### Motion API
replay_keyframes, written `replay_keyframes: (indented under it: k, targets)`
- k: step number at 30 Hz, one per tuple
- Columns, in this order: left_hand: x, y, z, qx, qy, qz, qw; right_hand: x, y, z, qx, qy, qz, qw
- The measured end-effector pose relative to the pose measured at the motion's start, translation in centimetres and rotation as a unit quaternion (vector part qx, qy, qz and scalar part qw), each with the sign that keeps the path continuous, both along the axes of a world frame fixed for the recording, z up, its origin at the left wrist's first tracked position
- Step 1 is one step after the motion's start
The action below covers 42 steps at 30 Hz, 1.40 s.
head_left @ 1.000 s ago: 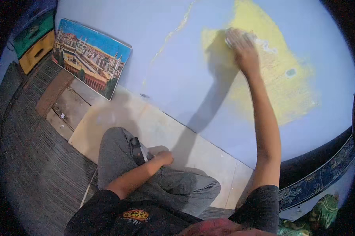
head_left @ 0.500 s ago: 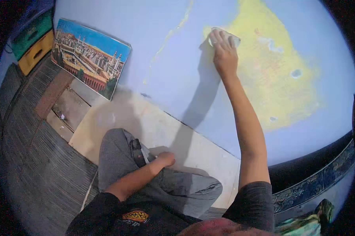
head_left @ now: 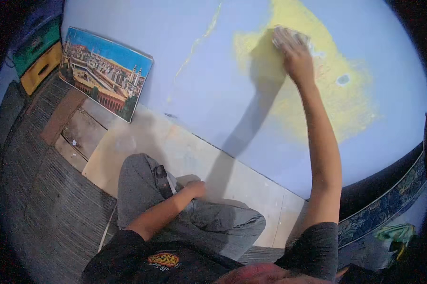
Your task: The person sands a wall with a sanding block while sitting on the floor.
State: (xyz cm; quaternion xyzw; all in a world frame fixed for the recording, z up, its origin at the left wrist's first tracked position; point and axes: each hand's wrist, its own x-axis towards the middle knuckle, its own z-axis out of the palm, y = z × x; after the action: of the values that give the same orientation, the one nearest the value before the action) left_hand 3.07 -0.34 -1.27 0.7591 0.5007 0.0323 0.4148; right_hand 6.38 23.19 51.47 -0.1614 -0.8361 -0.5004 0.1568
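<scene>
My right hand (head_left: 296, 57), arm stretched up, presses a pale flat sheet (head_left: 278, 41) against the pale blue wall (head_left: 199, 113). Its fingers lie over the sheet, which looks thin and creased; its exact kind is hard to tell. Beneath and around that hand is a large rough yellow patch (head_left: 289, 111) with a few whitish spots. Low over my lap, my left hand (head_left: 194, 189) is closed near my knee. Beside it, on my grey trouser leg, is a slim black and white object (head_left: 165, 182); whether my fingers grip it is unclear.
A framed city picture (head_left: 104, 71) leans on the wall at left, beside green and yellow drawers (head_left: 40, 68). A pale board (head_left: 185, 151) lies along the wall's foot, with dark ribbed matting (head_left: 48, 189) to the left. A dark patterned strip (head_left: 384, 199) runs along the right.
My right hand has moved right and slightly up across the yellow patch with the sheet. My left hand stays over my lap. The view has shifted a little.
</scene>
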Motion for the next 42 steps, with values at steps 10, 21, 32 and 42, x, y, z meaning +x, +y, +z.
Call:
replay_keyframes:
  k: [10,21,32,42]
  targets:
    - [0.3,-0.3,-1.5,0.026,0.004,-0.003,1.000,-4.0,3.2,-6.0,-0.005,0.228,0.085,0.970]
    - [1.9,0.1,-0.8,-0.031,0.004,-0.043,0.999,-0.2,1.3,-9.0,-0.123,-0.032,-0.023,0.992]
    - [2.6,1.4,-8.2,0.047,-0.019,0.018,0.999,0.4,-1.2,2.0,0.065,0.034,0.050,0.996]
    - [3.3,-0.9,-4.5,-0.014,-0.013,0.018,1.000,-2.9,2.9,-7.5,0.042,0.250,0.010,0.967]
